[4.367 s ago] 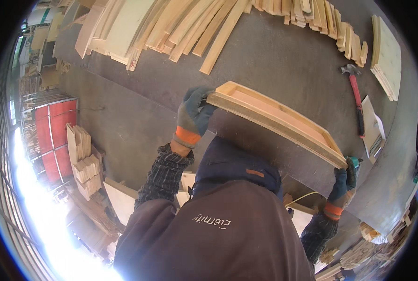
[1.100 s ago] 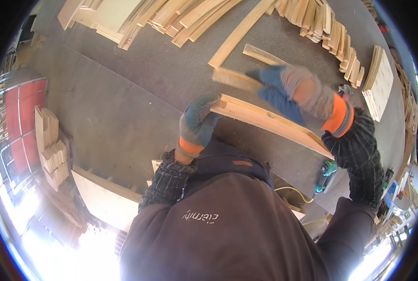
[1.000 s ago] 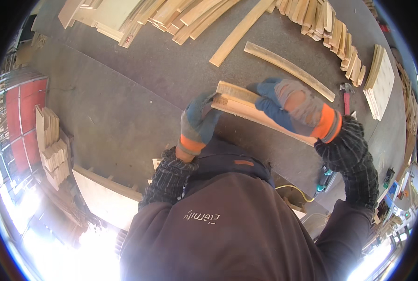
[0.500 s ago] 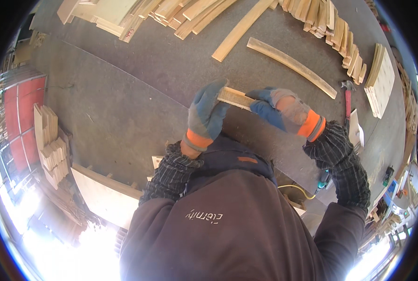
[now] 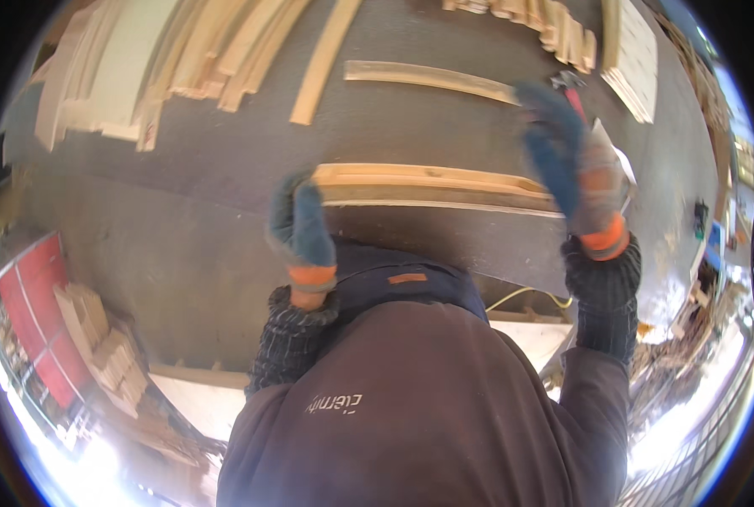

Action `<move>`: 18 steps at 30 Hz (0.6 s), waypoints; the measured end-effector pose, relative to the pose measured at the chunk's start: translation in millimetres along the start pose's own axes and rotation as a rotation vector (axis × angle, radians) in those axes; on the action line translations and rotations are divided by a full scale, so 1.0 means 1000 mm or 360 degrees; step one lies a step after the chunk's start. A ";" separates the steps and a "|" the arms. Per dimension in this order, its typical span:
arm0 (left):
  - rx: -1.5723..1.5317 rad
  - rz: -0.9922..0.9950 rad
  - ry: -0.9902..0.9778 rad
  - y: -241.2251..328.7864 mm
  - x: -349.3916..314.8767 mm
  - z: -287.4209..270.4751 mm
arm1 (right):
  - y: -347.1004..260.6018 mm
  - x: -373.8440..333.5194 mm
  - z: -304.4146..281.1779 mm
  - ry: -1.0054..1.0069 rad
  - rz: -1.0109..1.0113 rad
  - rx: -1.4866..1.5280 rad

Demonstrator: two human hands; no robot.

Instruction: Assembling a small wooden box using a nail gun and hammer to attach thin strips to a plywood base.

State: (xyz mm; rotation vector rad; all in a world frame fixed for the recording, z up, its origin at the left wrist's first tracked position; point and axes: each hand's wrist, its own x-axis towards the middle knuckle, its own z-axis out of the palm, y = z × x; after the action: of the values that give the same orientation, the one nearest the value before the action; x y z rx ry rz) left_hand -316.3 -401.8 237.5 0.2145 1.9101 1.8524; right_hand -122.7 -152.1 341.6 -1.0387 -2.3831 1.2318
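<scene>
A long wooden piece with a raised edge strip and a shallow channel [image 5: 432, 188] lies crosswise in front of my body. At its left end my gloved left hand [image 5: 303, 224] is closed round the wood. My gloved right hand [image 5: 570, 160] is beside the right end, blurred, with its fingers stretched out away from me. Whether its palm touches the wood cannot be made out. Just beyond the piece, a curved slat [image 5: 428, 76] has its right end behind my right fingers. A red-handled hammer [image 5: 573, 97] lies close by that hand, partly covered.
Long wooden strips [image 5: 233, 51] are stacked at the far left, with a single slat [image 5: 326, 63] beside them. Short wood pieces [image 5: 563, 35] line the far right, next to stacked pale boards [image 5: 631, 63]. A yellow cable [image 5: 521, 296] shows near my right side.
My hands have moved apart, the right one outward and away from the wood's end. The wooden piece now stretches lengthwise across, where before only a short part showed. The whole view has shifted.
</scene>
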 end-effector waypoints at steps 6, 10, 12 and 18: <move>0.0119 0.0096 -0.0011 0.000 0.000 0.013 | 0.149 -0.110 -0.129 0.1062 0.0483 0.0203; 0.0009 0.0131 -0.0056 -0.018 0.005 0.018 | 0.183 -0.155 -0.079 0.1026 0.0743 0.0634; 0.0033 0.0166 -0.0103 -0.021 0.009 0.013 | 0.186 -0.157 -0.055 0.0932 0.0784 0.0703; 0.0160 0.0179 -0.0123 -0.009 0.008 0.021 | 0.141 -0.142 -0.039 0.0940 0.0800 0.1101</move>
State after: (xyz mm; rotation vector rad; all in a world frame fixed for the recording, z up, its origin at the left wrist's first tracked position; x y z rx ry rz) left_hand -312.9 -380.1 227.5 0.4283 1.9755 1.7926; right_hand 65.7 -174.1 266.4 -1.5035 -1.1570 1.4691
